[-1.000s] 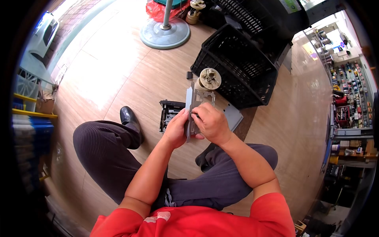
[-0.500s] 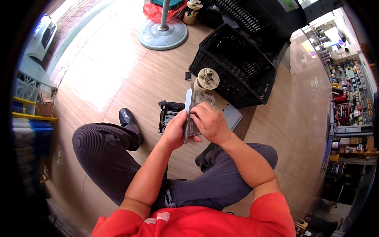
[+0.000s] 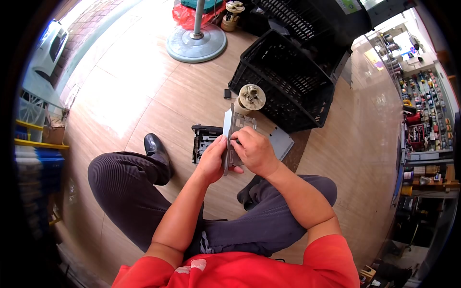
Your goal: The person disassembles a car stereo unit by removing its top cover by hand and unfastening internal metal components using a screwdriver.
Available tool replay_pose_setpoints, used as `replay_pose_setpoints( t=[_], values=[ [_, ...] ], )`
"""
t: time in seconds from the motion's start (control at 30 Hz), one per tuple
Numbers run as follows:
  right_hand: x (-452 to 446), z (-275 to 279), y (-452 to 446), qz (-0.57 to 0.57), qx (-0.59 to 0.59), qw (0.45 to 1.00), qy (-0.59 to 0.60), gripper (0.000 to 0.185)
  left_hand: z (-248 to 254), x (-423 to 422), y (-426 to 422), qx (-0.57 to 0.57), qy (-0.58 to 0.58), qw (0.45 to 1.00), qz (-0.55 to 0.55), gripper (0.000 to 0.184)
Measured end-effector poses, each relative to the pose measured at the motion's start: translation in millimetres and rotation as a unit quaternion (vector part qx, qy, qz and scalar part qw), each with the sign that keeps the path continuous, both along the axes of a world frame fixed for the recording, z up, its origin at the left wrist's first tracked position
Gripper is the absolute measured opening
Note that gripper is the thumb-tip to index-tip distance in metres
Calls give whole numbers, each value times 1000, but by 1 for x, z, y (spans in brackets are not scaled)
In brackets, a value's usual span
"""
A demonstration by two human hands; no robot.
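A grey metal panel (image 3: 226,124) with a bent edge is held upright over the floor, seen nearly edge-on. My left hand (image 3: 211,161) is closed round its lower left side, with fingertips showing on the far side. Against the panel's right face, my right hand (image 3: 255,152) is closed in a pinch; whatever sits between thumb and fingers is hidden or too small to name. Behind my left hand lies an opened black device housing (image 3: 204,141) with parts inside. A flat grey plate (image 3: 282,142) rests on the floor beyond my right hand.
A cream-coloured spool-like part (image 3: 252,97) stands on the floor by a black plastic crate (image 3: 288,79). Near it lies a small black block (image 3: 227,93). Farther off is a round grey stand base (image 3: 196,44). Shelves of small goods (image 3: 427,110) line the right side.
Both hands stay on the panel in nearly the same pose. The panel's face has turned slightly, and the whole view has shifted a little.
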State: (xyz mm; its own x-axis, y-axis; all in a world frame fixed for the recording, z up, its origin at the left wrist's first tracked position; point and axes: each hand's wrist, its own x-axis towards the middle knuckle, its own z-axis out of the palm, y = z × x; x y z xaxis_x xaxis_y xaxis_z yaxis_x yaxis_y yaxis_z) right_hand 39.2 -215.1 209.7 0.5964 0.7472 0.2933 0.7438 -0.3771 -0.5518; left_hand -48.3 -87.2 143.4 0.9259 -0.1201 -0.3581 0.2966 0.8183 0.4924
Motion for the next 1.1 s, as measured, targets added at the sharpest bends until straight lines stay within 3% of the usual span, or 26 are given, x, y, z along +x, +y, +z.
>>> replay_pose_setpoints(
  t=[0.43,0.63,0.8,1.1],
  values=[
    [1,-1,0,12,0,1000,-7,12,2,0,0,5,28,1000,-14,41],
    [1,-4,-1,-12,8,998,60,10,-5,1,-2,13,37,999,-1,49],
    [2,-6,-1,-11,-8,999,48,10,-6,-1,1,7,29,999,-14,39],
    [-1,-7,-3,-10,11,998,53,10,-16,-2,2,-4,0,1000,-23,37]
  ],
)
